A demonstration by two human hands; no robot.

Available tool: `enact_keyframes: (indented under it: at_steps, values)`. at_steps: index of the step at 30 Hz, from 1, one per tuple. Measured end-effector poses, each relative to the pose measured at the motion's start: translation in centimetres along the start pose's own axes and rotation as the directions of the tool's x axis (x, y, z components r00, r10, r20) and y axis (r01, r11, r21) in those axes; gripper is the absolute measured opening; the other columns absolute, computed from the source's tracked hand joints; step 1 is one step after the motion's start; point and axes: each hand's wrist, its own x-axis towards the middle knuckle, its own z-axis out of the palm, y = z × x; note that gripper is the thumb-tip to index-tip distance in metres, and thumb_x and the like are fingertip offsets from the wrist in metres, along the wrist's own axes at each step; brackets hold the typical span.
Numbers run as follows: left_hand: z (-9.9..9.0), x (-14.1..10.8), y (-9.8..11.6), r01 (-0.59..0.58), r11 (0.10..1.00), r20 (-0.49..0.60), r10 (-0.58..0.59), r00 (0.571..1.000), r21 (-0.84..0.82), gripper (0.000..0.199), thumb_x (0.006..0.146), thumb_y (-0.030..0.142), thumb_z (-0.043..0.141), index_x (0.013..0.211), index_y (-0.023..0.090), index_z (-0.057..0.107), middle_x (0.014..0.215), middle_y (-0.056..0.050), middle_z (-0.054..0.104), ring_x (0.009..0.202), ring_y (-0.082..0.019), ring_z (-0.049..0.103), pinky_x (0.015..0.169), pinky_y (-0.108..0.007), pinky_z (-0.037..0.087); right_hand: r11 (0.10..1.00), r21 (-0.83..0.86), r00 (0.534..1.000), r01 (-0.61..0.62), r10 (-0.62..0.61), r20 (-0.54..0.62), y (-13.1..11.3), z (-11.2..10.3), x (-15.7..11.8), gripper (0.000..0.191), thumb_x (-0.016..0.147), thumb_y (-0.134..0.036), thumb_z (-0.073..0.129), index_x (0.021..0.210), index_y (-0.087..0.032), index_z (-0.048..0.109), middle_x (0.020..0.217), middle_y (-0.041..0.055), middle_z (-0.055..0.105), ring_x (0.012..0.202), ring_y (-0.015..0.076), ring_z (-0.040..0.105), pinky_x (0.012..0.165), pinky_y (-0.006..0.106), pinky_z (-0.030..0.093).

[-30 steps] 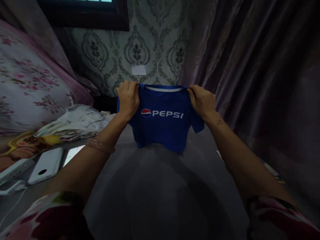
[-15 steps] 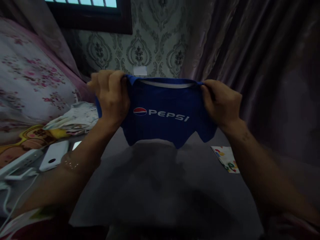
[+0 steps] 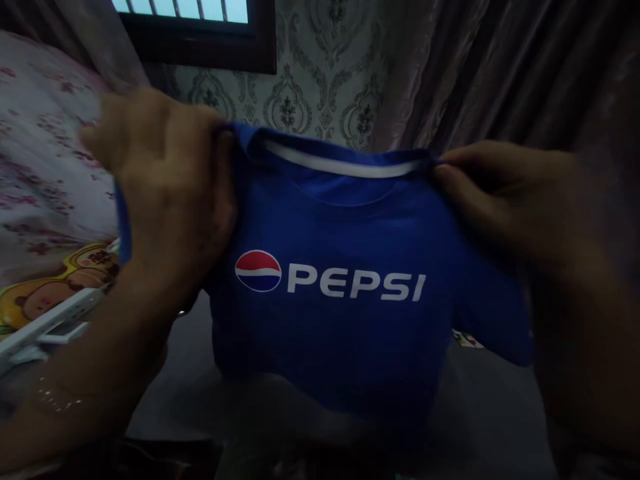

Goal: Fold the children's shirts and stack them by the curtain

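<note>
A blue T-shirt (image 3: 330, 227) with a white inner neckband and a PEPSI print hangs upright between my hands, its front toward me. My left hand (image 3: 165, 180) is closed on the shirt's left shoulder, close to the collar, and somewhat blurred. On the other side of the neck, my right hand (image 3: 510, 200) pinches the right shoulder between thumb and fingers. The right sleeve droops below that hand. The shirt's lower part fades into shadow above the grey surface (image 3: 175, 393).
At the left lie a yellow cartoon-printed item (image 3: 55, 287) and a white power strip (image 3: 55, 327). A small patterned cloth (image 3: 467, 340) peeks out behind the right sleeve. Curtains (image 3: 450, 80), patterned wallpaper (image 3: 320, 80) and a barred window (image 3: 190, 10) stand behind.
Both hands have come nearer to me and moved farther apart, bringing the T-shirt along. More of its front now hangs open, and it covers most of the patterned cloth at the right.
</note>
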Motion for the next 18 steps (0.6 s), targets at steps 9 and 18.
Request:
enact_keyframes:
  at_steps: [9, 18]
  values:
    - [16.2, -7.3, -5.4, -0.042, 0.975, 0.495, -0.072, 0.866, 0.216, 0.030, 0.096, 0.028, 0.030, 0.095, 0.019, 0.058, 0.096, -0.014, 0.060, 0.095, -0.031, 0.052, 0.082, -0.046, 0.035, 0.990, -0.012, 0.847, -0.138, 0.124, 0.518, 6.4, 16.5, -7.5, 0.032, 0.098, -0.040, 0.040, 0.110, -0.026, 0.066, 0.101, 0.0051, 0.073, 0.089, 0.0241, 0.069, 0.072, 0.034, 0.051]
    - [28.0, -14.2, -9.4, -0.036, 0.972, 0.682, -0.136, 0.719, 0.232, 0.034, 0.098, 0.025, 0.026, 0.101, 0.018, 0.059, 0.100, -0.015, 0.061, 0.096, -0.030, 0.053, 0.080, -0.042, 0.034, 0.962, -0.223, 0.619, -0.155, 0.271, 0.737, 8.4, 25.0, -12.6, 0.040, 0.102, -0.042, 0.025, 0.119, -0.026, 0.057, 0.109, 0.0106, 0.070, 0.095, 0.0254, 0.067, 0.071, 0.033, 0.044]
